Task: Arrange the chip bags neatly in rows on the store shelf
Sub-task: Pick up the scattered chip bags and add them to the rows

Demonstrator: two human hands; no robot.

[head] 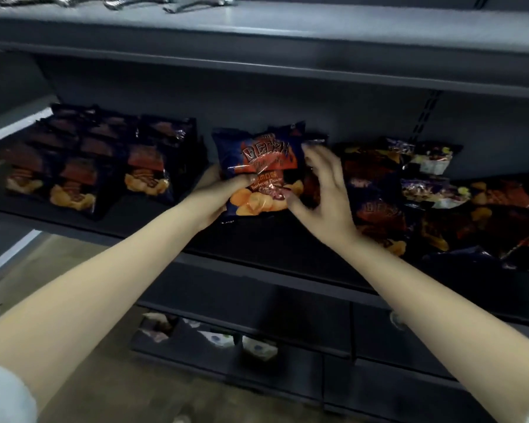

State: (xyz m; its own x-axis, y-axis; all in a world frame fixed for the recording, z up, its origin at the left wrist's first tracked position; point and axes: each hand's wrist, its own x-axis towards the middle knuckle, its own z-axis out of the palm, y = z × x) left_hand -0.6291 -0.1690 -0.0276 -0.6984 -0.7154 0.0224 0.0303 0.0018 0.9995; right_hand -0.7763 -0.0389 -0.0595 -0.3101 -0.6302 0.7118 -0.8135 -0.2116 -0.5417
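Chip bag (258, 166), upright over the middle of the shelf (153, 218), sits between the tidy rows (86, 166) on my left and the loose heap (425, 206) on my right. My left hand (213, 195) grips its lower corner, thumb on the front, to keep it facing out; my right hand (321, 181), fingers spread, steadies its other edge, I judge.

We see little of the left hand (209, 195) — the chip bag (258, 169) covers its fingers. The loose pile (440, 209) runs off the right edge, and we cannot make out the small packets (257, 346) below.
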